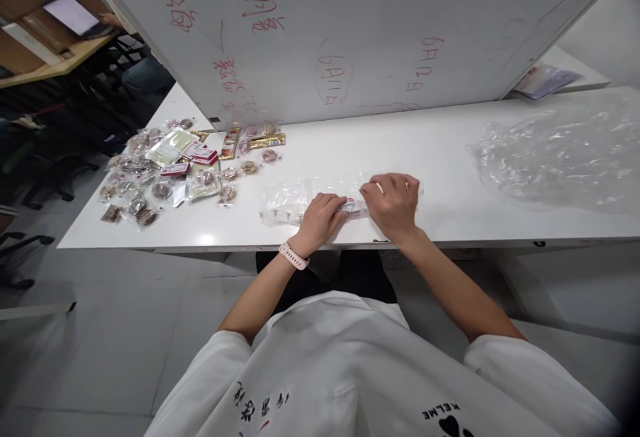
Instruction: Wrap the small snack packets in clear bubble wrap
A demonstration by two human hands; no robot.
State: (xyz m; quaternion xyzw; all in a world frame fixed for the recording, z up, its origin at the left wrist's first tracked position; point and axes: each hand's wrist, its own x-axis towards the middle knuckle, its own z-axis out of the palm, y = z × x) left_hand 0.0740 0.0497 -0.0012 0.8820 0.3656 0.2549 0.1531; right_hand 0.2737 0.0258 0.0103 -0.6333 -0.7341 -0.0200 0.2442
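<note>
A clear plastic bag [283,198] lies flat near the front edge of the white table. My left hand [321,222], with a pale pink wristband, is closed over its near side, fingers together. By those fingertips a small packet with red and white print [350,205] shows, partly covered; whether it is inside the bag I cannot tell. My right hand [394,205] is raised over the bag's right end. Its fingers are curled into a pinch on the plastic, and the exact grip point is hidden.
Individually wrapped snacks [143,173] and flat sachets [173,147] are heaped on the table's left. A large crumpled clear plastic sheet [560,157] covers the right. Behind stands a whiteboard [380,30] with red writing. Another person sits beyond it at far left.
</note>
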